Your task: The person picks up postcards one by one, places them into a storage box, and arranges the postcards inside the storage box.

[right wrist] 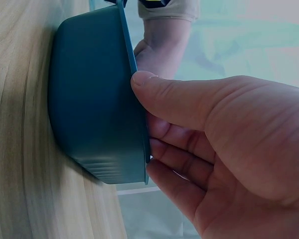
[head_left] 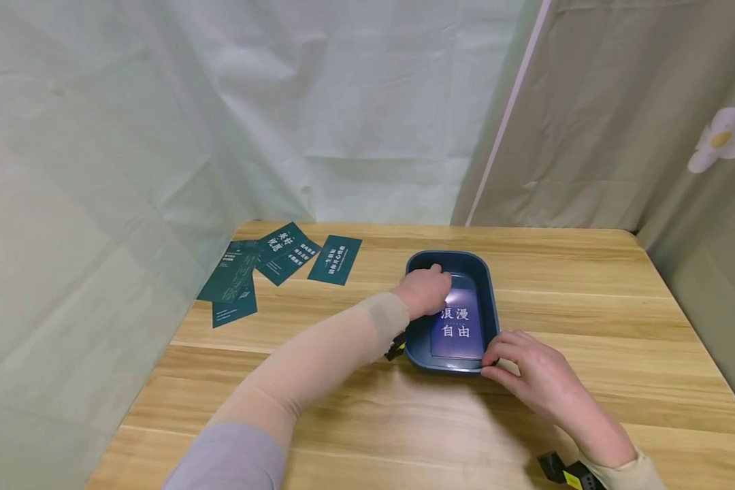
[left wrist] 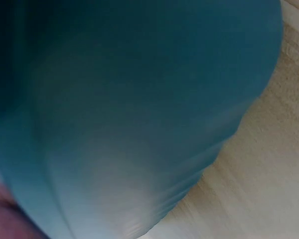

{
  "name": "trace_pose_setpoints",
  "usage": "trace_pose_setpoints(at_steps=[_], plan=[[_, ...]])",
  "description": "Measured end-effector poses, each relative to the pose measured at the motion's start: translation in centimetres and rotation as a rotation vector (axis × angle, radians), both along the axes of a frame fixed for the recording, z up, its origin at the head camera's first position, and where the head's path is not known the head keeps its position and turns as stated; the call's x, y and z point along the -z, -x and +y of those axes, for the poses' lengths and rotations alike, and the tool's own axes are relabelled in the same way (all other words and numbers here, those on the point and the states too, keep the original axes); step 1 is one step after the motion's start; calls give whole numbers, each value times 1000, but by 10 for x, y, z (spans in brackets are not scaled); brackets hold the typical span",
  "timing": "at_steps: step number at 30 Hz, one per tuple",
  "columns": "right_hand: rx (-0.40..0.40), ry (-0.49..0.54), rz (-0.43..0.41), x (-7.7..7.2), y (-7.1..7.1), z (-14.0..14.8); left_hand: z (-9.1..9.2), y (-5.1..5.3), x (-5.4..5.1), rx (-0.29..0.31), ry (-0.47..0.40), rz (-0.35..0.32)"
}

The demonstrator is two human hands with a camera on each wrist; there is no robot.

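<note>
A dark blue plastic bin [head_left: 495, 306] stands upright on the table, its wall [left wrist: 154, 89] filling most of the left wrist view. Flat on its floor lies a purple card [head_left: 456, 346] with white characters. My left hand [head_left: 425, 291] reaches over the left side into the bin, at the card's upper left; its fingertips are hidden, so whether it pinches the card is unclear. At the near right corner my right hand [head_left: 535, 371] pinches the bin's rim. In the right wrist view its thumb [right wrist: 174, 97] presses the rim, with the fingers curled at the other side.
Several dark green cards [head_left: 229, 272] overlap at the table's far left, and a single green card [head_left: 335, 260] lies nearer the bin. Pale curtains [head_left: 367, 122] hang behind the wooden table [head_left: 576, 272] and along both sides.
</note>
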State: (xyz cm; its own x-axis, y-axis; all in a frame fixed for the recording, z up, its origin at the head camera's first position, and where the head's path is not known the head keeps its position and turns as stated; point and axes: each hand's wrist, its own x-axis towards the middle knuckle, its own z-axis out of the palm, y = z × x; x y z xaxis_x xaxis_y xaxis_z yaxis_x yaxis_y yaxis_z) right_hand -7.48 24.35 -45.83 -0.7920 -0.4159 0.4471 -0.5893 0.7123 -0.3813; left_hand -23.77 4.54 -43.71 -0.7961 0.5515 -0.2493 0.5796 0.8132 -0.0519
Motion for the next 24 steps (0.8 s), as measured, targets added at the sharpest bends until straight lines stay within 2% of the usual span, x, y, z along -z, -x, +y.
trace_pose_setpoints(at_steps=[7, 12, 18, 24], plan=[[8, 0, -4, 0, -1, 0, 3, 4, 6, -35, -6, -20], [9, 2, -9, 0, -1, 0, 1, 1, 2, -12, -3, -15], [7, 5, -3, 0, -1, 0, 2, 3, 5, -15, -7, -30], [4, 4, -7, 0, -1, 0, -1, 1, 1, -4, -31, -17]])
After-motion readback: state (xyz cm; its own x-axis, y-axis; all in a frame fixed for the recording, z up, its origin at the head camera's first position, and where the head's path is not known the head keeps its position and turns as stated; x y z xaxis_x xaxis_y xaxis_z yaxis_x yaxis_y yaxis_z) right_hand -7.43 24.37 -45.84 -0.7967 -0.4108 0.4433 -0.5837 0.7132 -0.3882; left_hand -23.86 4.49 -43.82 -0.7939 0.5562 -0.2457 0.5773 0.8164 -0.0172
